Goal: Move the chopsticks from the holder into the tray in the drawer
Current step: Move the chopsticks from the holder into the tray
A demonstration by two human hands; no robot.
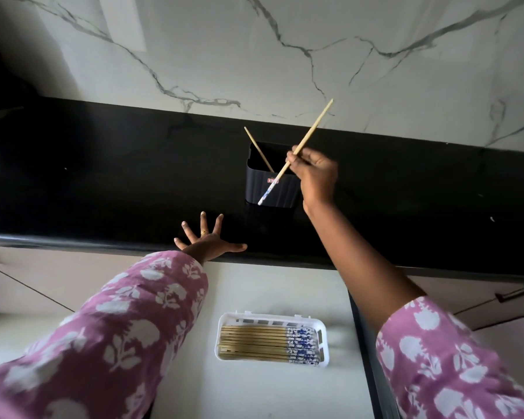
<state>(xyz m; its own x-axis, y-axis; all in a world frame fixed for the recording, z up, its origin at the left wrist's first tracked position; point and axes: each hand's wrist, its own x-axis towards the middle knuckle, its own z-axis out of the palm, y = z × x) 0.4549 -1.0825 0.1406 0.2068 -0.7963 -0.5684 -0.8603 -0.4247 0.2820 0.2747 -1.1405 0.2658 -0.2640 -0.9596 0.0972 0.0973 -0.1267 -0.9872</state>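
Observation:
A black ribbed holder [256, 189] stands on the black counter [103, 176]. One bamboo chopstick [256, 146] still leans inside it. My right hand [315, 173] pinches another chopstick [310, 131] with a blue-and-white end, held tilted just above and in front of the holder. My left hand [208, 237] rests flat with fingers spread on the counter's front edge, left of the holder. Below, in the open drawer [270, 291], a white plastic tray [322, 337] holds several chopsticks [254, 343] laid side by side, patterned ends to the right.
A white marble-look wall [254, 55] rises behind the counter. The drawer's dark right side [366, 343] runs along the tray's right. Cabinet fronts with dark handles [511, 294] flank the drawer on both sides.

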